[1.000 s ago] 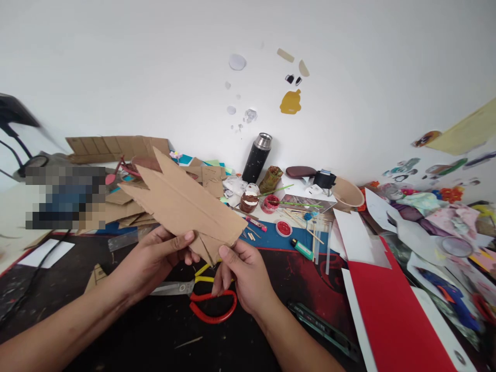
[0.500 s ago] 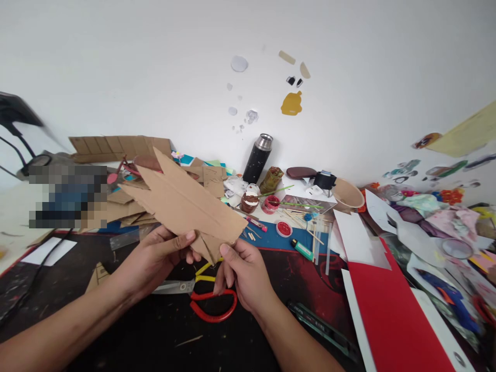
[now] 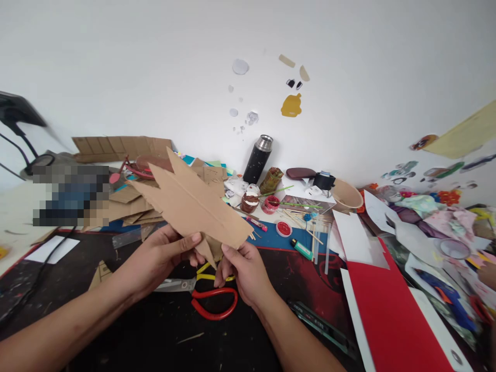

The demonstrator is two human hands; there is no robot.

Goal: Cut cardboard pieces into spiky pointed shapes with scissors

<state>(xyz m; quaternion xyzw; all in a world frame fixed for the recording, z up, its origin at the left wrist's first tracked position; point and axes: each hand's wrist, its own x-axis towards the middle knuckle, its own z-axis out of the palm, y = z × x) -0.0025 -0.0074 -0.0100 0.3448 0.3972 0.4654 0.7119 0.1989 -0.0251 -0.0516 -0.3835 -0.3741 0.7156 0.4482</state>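
Both hands hold up a piece of brown cardboard (image 3: 197, 199) cut with jagged points along its upper left end. My left hand (image 3: 170, 250) grips its lower edge, thumb on the front face. At the lower right corner, my right hand (image 3: 244, 268) pinches it between thumb and fingers. A smaller cardboard flap (image 3: 209, 250) hangs below the main piece, between the two hands. Scissors (image 3: 189, 284) with one red and one yellow handle lie on the dark mat beneath; my hands partly cover them.
A box cutter (image 3: 321, 328) lies right of my right arm. Behind are a black thermos (image 3: 258, 160), an open red paint jar (image 3: 270, 204) and a green lighter (image 3: 302, 249). Cardboard scraps (image 3: 127, 204) pile up at left. Red paper (image 3: 395, 310) and craft clutter fill the right side.
The cardboard piece has shifted slightly to the right and tilted a little more steeply. Both hands keep their hold and have moved slightly right with it.
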